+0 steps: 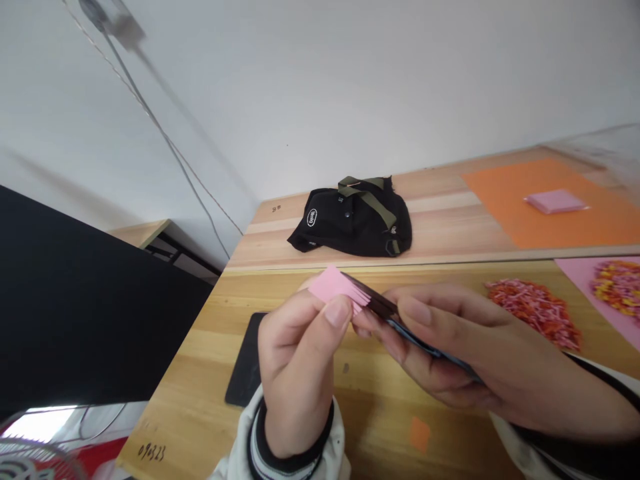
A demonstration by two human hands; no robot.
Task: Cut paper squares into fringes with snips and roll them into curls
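Observation:
My left hand (297,363) pinches a small pink paper (334,288) between thumb and fingers, held above the wooden table (200,400). The paper's right edge is cut into thin strips. My right hand (465,353) grips a pair of scissors (400,323) with dark blades and a blue handle. The blades meet the paper's fringed edge. Both hands are close together over the table's near middle.
A black bag (353,223) with olive straps lies further back. An orange sheet (550,200) with a pink paper stack (556,200) is at the back right. Piles of red-pink paper bits (535,310) and yellow bits (617,283) lie right. A dark phone-like slab (245,370) lies left.

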